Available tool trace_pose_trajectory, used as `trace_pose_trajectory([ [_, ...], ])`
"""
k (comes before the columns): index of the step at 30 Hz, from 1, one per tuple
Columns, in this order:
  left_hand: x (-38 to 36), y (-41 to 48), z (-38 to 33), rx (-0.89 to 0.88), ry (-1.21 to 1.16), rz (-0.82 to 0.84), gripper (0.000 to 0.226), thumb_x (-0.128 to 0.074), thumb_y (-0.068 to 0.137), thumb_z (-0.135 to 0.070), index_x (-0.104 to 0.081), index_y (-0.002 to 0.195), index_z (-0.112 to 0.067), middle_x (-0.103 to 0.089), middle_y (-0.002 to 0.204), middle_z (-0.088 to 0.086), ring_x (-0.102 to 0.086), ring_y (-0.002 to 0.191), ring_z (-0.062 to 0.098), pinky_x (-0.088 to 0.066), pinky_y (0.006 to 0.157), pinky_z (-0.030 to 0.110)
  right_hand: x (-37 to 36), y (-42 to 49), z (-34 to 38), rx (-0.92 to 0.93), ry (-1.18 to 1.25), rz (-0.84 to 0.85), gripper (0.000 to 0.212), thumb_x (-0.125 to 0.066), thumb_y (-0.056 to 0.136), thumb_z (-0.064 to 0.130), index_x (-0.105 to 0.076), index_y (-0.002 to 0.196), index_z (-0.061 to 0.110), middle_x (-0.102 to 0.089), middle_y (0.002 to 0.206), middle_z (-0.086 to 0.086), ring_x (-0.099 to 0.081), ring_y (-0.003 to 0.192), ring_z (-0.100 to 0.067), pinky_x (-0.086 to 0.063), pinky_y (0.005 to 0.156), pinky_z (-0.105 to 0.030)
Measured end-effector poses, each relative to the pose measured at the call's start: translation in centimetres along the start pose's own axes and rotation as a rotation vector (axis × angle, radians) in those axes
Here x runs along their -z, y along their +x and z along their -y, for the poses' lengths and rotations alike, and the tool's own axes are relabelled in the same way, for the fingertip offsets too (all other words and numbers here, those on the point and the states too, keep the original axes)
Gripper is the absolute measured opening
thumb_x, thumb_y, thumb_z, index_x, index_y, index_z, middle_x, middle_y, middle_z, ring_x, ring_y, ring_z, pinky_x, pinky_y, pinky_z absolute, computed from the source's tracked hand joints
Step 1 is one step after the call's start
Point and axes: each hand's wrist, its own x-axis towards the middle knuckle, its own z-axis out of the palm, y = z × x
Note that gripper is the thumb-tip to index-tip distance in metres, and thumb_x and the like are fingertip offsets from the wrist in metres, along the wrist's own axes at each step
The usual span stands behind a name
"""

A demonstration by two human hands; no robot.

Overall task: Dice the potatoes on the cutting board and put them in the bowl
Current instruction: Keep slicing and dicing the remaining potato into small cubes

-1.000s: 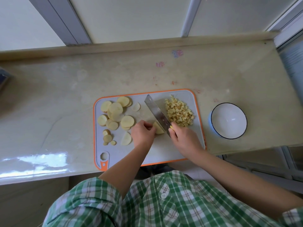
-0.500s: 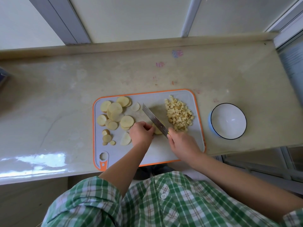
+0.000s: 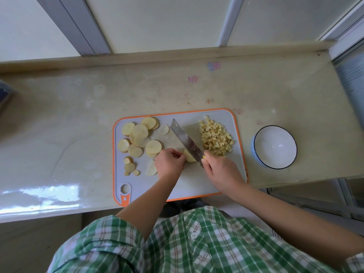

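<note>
A pale stone counter (image 3: 78, 119) is running right across in front of the person, who is leaning over it in a green checked shirt (image 3: 197, 243). A grey cutting board (image 3: 189, 117) with an orange rim is lying on the counter near its front edge. A white bowl (image 3: 275, 147) with a dark rim is sitting just off the board's right side, apart from both hands, its white inside showing.

A broad steel knife (image 3: 186, 141) is slanting across the middle of the board, tip pointing up and to the left. Round potato slices (image 3: 139, 134) are lying overlapped on the board's left half, with a few smaller rounds (image 3: 130, 166) below them. A heap of diced potato (image 3: 215, 138) is sitting on the right half, just right of the blade and just above the right hand.

The right hand (image 3: 221, 169) is gripping the knife's handle, fingers wrapped around it, so the handle itself is hidden. The left hand (image 3: 170, 163) is curling its fingers over a small stack of potato (image 3: 189, 157), pinning it to the board. That piece is lying between the two hands, poking out from the left fingertips, and the blade's edge is resting against its right side.
</note>
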Motion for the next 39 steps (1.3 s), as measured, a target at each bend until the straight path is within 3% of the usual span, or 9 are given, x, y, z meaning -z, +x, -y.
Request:
trace_pose_trajectory([
  [4,0.0,0.1,-0.2,0.001,0.008,0.011,0.011,-0.068,0.08,-0.012,-0.068,0.07,-0.017,-0.069,0.06,0.0,-0.067,0.053,0.011,-0.05,0.053,0.021,0.1,-0.3,0.0,0.041,-0.07,0.06,0.018,-0.035,0.102,0.027,-0.046,0.097,0.014,-0.051,0.064,-0.003,-0.049,0.056,-0.027,-0.033,0.049,-0.033],
  [9,-0.3,0.2,-0.2,0.012,0.014,-0.001,0.009,-0.067,0.076,-0.011,-0.07,0.07,-0.017,-0.067,0.055,-0.002,-0.067,0.058,0.015,-0.056,0.062,0.027,-0.4,-0.4,0.0,0.022,-0.074,0.061,0.017,-0.036,0.101,0.026,-0.047,0.097,0.013,-0.051,0.065,-0.004,-0.05,0.057,-0.029,-0.03,0.049,-0.033],
  [15,-0.5,0.3,-0.2,0.026,0.004,-0.01,0.011,-0.066,0.077,-0.011,-0.07,0.07,-0.018,-0.067,0.054,-0.001,-0.066,0.058,0.013,-0.05,0.057,0.021,-1.2,-0.6,0.1,0.003,-0.056,0.066,0.016,-0.039,0.1,0.023,-0.049,0.097,0.011,-0.056,0.067,-0.009,-0.053,0.059,-0.033,-0.031,0.05,-0.033],
  [19,-0.5,0.3,-0.3,0.025,0.005,-0.005,0.011,-0.067,0.079,-0.012,-0.07,0.069,-0.016,-0.067,0.055,0.0,-0.065,0.057,0.014,-0.046,0.054,0.021,-1.6,-0.1,0.4,-0.011,-0.052,0.069,0.016,-0.04,0.1,0.022,-0.049,0.094,0.01,-0.046,0.061,-0.004,-0.045,0.055,-0.029,-0.031,0.05,-0.033],
  [21,-0.5,0.2,-0.3,0.023,0.01,-0.005,0.012,-0.066,0.079,-0.012,-0.07,0.068,-0.016,-0.067,0.055,0.0,-0.065,0.057,0.014,-0.045,0.053,0.021,-1.6,0.0,0.5,-0.019,-0.051,0.068,0.016,-0.04,0.1,0.022,-0.049,0.094,0.011,-0.045,0.061,-0.003,-0.05,0.057,-0.032,-0.03,0.05,-0.033],
  [29,-0.3,0.0,0.0,0.004,0.014,-0.011,0.009,-0.068,0.078,-0.015,-0.067,0.07,-0.019,-0.068,0.057,-0.003,-0.067,0.056,0.014,-0.058,0.064,0.03,-1.2,0.8,0.6,-0.077,0.028,0.005,0.021,-0.037,0.102,0.026,-0.05,0.098,0.009,-0.052,0.062,-0.005,-0.057,0.059,-0.032,-0.03,0.049,-0.032],
  [35,-0.4,-0.7,0.4,0.008,0.045,-0.013,0.013,-0.067,0.08,-0.015,-0.067,0.067,-0.016,-0.066,0.053,0.0,-0.064,0.046,0.011,-0.056,0.06,0.026,-0.1,0.5,0.2,0.034,-0.022,0.048,0.02,-0.037,0.102,0.027,-0.049,0.098,0.011,-0.052,0.063,-0.006,-0.055,0.057,-0.032,-0.036,0.049,-0.035],
  [39,-0.5,-0.8,0.1,0.027,0.053,-0.007,0.015,-0.065,0.079,-0.013,-0.068,0.066,-0.016,-0.065,0.05,0.002,-0.064,0.047,0.012,-0.057,0.065,0.028,-0.5,0.4,0.0,0.066,-0.068,0.053,0.019,-0.037,0.101,0.027,-0.049,0.1,0.013,-0.059,0.066,-0.009,-0.057,0.059,-0.033,-0.034,0.049,-0.033],
])
